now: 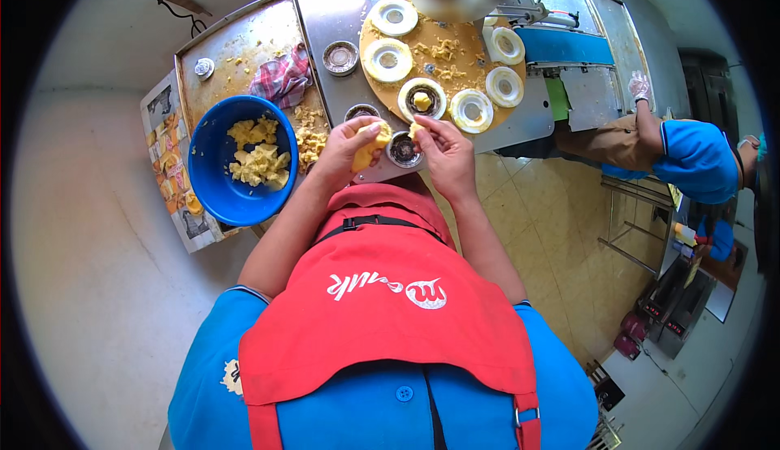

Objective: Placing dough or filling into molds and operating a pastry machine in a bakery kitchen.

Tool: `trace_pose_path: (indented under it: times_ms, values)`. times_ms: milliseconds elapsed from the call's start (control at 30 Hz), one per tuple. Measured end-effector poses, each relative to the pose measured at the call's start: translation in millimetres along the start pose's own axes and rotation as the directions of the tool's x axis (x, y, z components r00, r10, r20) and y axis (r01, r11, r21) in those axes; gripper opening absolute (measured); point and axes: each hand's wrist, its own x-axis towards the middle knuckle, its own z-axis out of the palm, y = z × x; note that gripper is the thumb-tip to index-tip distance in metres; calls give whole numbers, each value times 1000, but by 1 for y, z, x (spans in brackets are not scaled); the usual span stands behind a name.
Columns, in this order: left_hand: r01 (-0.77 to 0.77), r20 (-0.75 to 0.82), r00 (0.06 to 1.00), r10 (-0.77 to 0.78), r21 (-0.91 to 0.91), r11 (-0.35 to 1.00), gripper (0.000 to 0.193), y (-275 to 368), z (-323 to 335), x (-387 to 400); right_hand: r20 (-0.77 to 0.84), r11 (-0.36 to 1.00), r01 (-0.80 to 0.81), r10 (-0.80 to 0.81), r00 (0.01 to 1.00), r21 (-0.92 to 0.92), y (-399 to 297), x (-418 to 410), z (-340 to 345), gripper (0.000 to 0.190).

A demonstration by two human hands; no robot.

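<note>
My left hand is wrapped around a lump of yellow dough. Across from it, my right hand pinches a small piece of dough between thumb and fingers. Below and between both hands sits a round metal tin on the table's near edge. Another round tin is partly covered by my left hand. Just beyond, on a round turntable, a white ring surrounds a dark mould with a dough piece in it.
A blue basin with crumbled dough stands left, by a metal tray and a checked cloth. Several white rings line the turntable. Beyond it are pneumatic machine parts. At right, a person in a blue shirt wears a clear glove.
</note>
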Motion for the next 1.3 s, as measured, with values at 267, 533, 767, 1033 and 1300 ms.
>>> trace_pose_path:
  times_ms: [267, 533, 767, 1033, 1300]
  values:
    - [-183, -44, 981, 191, 140, 973, 38, 4, 1, -3, 264, 593, 408, -317, 911, -694, 44, -3, 1, 29]
    - [-143, -27, 988, 149, 150, 978, 44, 11, 8, -12, 105, 657, 325, -352, 930, -680, 48, 80, -23, 28]
    - [-62, -85, 992, 91, 301, 952, 36, 10, 12, -8, 107, 966, 141, -120, 987, -217, -5, 16, -4, 35]
    - [39, 53, 998, -39, 10, 999, 25, 11, 4, -5, 106, 982, -82, 65, 992, 171, -10, 5, -6, 31]
    - [-165, -107, 972, 209, 321, 932, 40, 15, 9, -7, 314, 602, 453, -327, 891, -658, 50, 3, 0, 24]
